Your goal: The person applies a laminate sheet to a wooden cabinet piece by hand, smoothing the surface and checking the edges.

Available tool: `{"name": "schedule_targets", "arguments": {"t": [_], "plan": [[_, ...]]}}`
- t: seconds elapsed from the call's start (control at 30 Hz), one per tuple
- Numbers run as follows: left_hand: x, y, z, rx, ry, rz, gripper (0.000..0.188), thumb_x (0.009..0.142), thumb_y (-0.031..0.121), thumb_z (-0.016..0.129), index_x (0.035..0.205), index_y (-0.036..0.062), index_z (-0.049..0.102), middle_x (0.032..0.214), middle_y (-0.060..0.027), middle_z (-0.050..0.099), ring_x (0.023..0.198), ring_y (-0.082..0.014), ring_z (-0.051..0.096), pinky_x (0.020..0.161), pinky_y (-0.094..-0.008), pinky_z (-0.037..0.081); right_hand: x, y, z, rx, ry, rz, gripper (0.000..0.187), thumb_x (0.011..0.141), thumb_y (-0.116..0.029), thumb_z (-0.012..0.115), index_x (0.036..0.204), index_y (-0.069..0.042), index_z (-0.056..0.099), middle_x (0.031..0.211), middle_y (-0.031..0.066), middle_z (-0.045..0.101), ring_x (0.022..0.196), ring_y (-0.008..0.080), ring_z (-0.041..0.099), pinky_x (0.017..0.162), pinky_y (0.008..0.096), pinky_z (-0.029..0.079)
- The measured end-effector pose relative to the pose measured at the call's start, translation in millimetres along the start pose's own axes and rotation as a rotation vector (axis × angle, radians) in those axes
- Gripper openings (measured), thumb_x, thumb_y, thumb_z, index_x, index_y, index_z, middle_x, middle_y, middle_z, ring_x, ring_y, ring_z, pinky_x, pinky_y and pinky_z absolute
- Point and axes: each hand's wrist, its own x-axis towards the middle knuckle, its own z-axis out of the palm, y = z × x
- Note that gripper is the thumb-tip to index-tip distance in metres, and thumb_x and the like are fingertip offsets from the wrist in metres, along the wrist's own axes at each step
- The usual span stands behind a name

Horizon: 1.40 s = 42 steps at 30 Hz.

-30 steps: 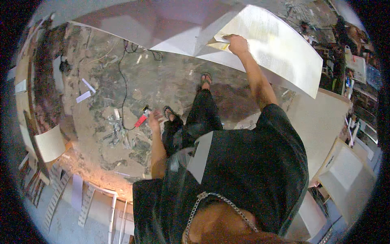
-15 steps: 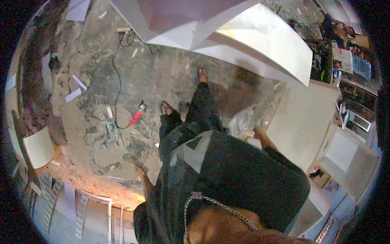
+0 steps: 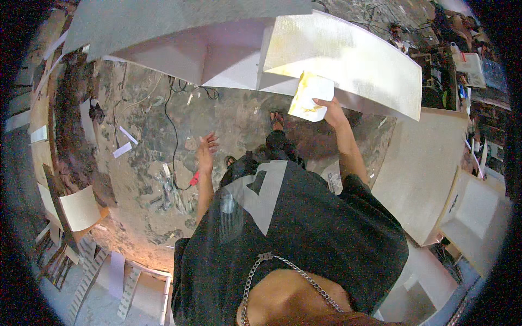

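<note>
In front of me, my right hand [image 3: 329,108] grips a white rectangular piece with yellowish stains [image 3: 312,98]; its exact kind I cannot make out. Thumb and fingers hold it by its right side, just below the near edge of a large white cabinet [image 3: 348,51]. My left hand [image 3: 208,146] is held out over the floor, fingers apart, with nothing in it. Below that hand lies a red-handled power tool [image 3: 194,177], partly hidden by my forearm.
A black cable [image 3: 169,122] runs along the stained floor [image 3: 147,152]. White strips [image 3: 123,150] lie to the left. A pale panel [image 3: 418,168] stands on the right, beside an open white box [image 3: 473,209]. A curved cream sheet [image 3: 81,208] stands at left.
My right hand has come up and forward from low at my right side, bringing the stained white piece to the cabinet. My left hand has risen forward. The view has shifted toward the cabinet.
</note>
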Motion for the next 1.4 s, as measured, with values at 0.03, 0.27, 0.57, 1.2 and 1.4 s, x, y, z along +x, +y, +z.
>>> {"name": "schedule_targets", "arguments": {"t": [0.03, 0.27, 0.57, 1.2, 1.4], "plan": [[3, 30, 17, -0.047, -0.061, -0.006, 0.059, 0.1, 0.051, 0.031, 0.121, 0.0027, 0.058, 0.103, -0.0066, 0.062, 0.08, -0.0136, 0.058, 0.066, -0.0267, 0.045, 10, -8, -3, 0.272, -0.083, 0.009, 0.046, 0.076, 0.0, 0.07, 0.119, 0.002, 0.055, 0.109, 0.0123, 0.065, 0.098, 0.0251, 0.064, 0.088, 0.0393, 0.051], [20, 66, 82, -0.081, -0.035, -0.169, 0.063, 0.099, 0.053, 0.033, 0.119, -0.0008, 0.057, 0.103, -0.0068, 0.063, 0.079, -0.0127, 0.058, 0.065, -0.0271, 0.045, 64, -37, -22, 0.444, -0.19, 0.08, 0.057, 0.073, 0.004, 0.071, 0.125, 0.001, 0.048, 0.117, 0.012, 0.061, 0.108, 0.0255, 0.059, 0.094, 0.0405, 0.05], [77, 43, 186, -0.366, -0.204, -0.332, 0.039, 0.093, 0.026, 0.056, 0.121, -0.0005, 0.054, 0.11, -0.0081, 0.064, 0.099, -0.0195, 0.062, 0.078, -0.0323, 0.05, 131, -92, -66, -0.581, -0.016, -0.189, 0.033, 0.076, -0.012, 0.073, 0.102, 0.006, 0.065, 0.094, 0.0144, 0.07, 0.086, 0.0216, 0.066, 0.081, 0.0337, 0.05], [116, 82, 405, 0.081, -0.172, -0.125, 0.085, 0.085, 0.011, 0.052, 0.146, -0.0002, -0.006, 0.153, -0.0142, 0.025, 0.137, -0.0337, 0.028, 0.11, -0.036, 0.025, 30, -42, -162, -0.483, 0.258, -0.197, 0.03, 0.079, -0.012, 0.069, 0.104, 0.005, 0.065, 0.095, 0.0153, 0.07, 0.088, 0.0231, 0.067, 0.083, 0.0338, 0.049], [132, -44, 386, 0.584, -0.447, 0.027, 0.095, 0.085, 0.024, 0.057, 0.147, 0.0062, -0.012, 0.146, -0.0166, 0.038, 0.129, -0.0349, 0.042, 0.11, -0.0408, 0.029, 41, -64, -146, -0.669, 0.195, -0.21, 0.033, 0.078, -0.011, 0.069, 0.106, 0.006, 0.064, 0.095, 0.0166, 0.07, 0.089, 0.0243, 0.067, 0.083, 0.0344, 0.049]]}}
